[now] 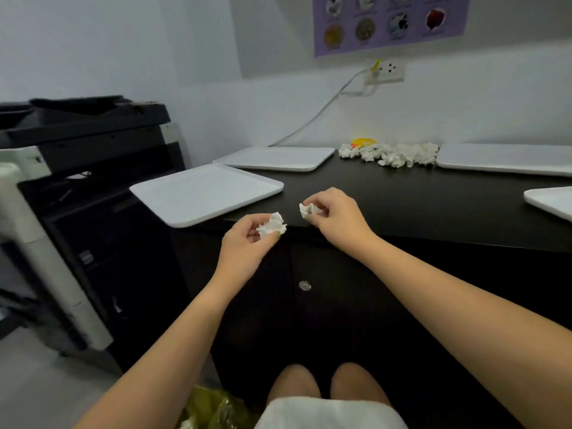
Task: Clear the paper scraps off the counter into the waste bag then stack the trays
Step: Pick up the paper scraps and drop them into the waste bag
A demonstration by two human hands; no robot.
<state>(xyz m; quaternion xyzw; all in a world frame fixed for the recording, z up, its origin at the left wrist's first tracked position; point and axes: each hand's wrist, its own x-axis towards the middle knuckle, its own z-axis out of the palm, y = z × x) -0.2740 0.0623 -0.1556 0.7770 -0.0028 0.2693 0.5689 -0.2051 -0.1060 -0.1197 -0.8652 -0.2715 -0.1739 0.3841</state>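
While the left hand (pixel 247 239) curls its fingers around a crumpled paper scrap (pixel 272 226) just off the front edge of the black counter (pixel 402 205), the right hand (pixel 335 215) pinches a second, smaller scrap (pixel 307 211) between thumb and fingertips over that same edge. Both scraps sit at the fingertips, facing each other with a small gap between them. Just left of the hands, a white tray (pixel 204 195) overhangs the counter's corner, and another tray (pixel 275 157) lies behind it toward the wall. Farther back, a heap of paper scraps (pixel 393 154) rests against the wall, with a yellow object (pixel 363 141) partly hidden behind it. Two more trays lie on the right, one (pixel 507 157) beside the heap, one (pixel 551 201) at the frame's edge. Below the left forearm, a yellowish waste bag (pixel 213 410) shows on the floor. A large copier (pixel 77 187) stands left of the counter.
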